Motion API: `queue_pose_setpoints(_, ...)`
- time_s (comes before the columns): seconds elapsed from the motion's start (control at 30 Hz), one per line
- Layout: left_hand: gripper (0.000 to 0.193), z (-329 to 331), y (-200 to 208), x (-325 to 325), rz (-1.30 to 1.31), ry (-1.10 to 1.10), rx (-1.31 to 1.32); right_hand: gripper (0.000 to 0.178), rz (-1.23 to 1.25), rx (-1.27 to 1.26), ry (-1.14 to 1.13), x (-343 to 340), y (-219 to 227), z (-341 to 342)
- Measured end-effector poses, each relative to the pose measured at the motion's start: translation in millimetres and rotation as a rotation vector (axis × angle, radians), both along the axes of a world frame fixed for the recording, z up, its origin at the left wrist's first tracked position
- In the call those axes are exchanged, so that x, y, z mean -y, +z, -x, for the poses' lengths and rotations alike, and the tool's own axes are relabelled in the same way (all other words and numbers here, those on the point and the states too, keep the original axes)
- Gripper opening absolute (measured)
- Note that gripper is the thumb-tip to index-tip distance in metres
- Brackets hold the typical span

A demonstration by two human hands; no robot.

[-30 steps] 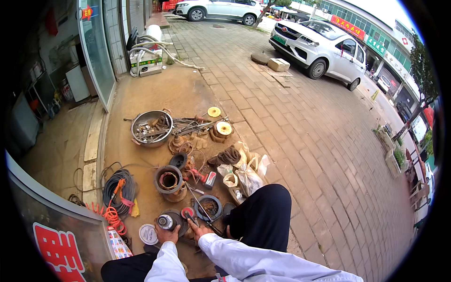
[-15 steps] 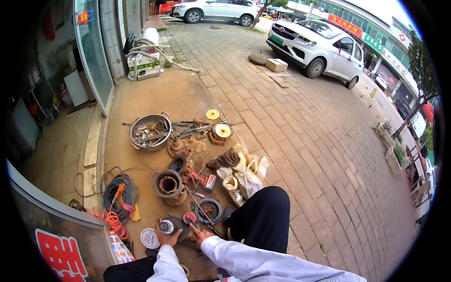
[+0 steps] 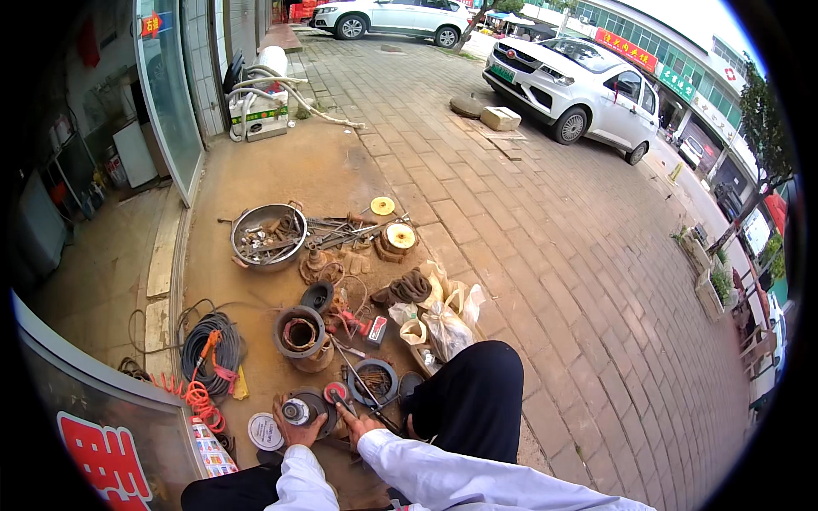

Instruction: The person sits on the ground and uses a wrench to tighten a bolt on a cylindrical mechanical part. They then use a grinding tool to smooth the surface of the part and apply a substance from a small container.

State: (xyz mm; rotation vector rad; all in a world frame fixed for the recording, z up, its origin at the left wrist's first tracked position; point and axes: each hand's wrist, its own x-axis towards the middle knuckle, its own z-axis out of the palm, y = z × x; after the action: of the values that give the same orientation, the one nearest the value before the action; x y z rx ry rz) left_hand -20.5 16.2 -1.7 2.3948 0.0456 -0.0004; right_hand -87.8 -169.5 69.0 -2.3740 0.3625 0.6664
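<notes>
My left hand is wrapped round a dark, round metal part with a silver cylindrical hub, low in the view. Beside it, my right hand grips a slim dark tool, its kind not clear. The tool's far end lies over a small red round tin; whether it touches the contents I cannot tell. Left of my left hand, a white round lid lies on the ground. A grey round dish of screws sits just beyond my right hand.
Farther out stand a motor housing with copper windings, a red power tool and a metal basin of small parts. Coiled dark cable and an orange air hose lie left. Plastic bags lie by my raised knee.
The whole view has shifted slightly, so things sit a little farther left. Both hands keep nearly the same places and grips.
</notes>
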Motion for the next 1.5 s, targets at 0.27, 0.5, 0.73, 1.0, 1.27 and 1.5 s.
queue_pose_setpoints(0.27,0.113,7,-24,-2,0.235,0.089,-0.002,0.062,0.017,0.134,-0.015,-3,-15,18)
queue_pose_setpoints(0.5,0.115,18,-17,31,0.150,0.354,-0.010,0.059,0.013,0.056,-0.006,10,-7,6)
queue_pose_setpoints(0.73,0.116,17,-13,26,0.131,0.349,-0.023,0.061,0.008,0.193,-0.029,0,-13,-24)
queue_pose_setpoints(1.0,0.118,15,-27,25,0.151,0.327,0.021,0.055,0.070,0.184,0.006,-1,-30,-2)
queue_pose_setpoints(1.27,0.120,12,4,19,0.095,0.267,-0.110,0.061,0.041,0.056,0.072,5,-14,23)
queue_pose_setpoints(1.5,0.118,-5,-3,-15,0.131,-0.136,-0.081,0.060,0.017,0.073,0.056,0,-7,8)
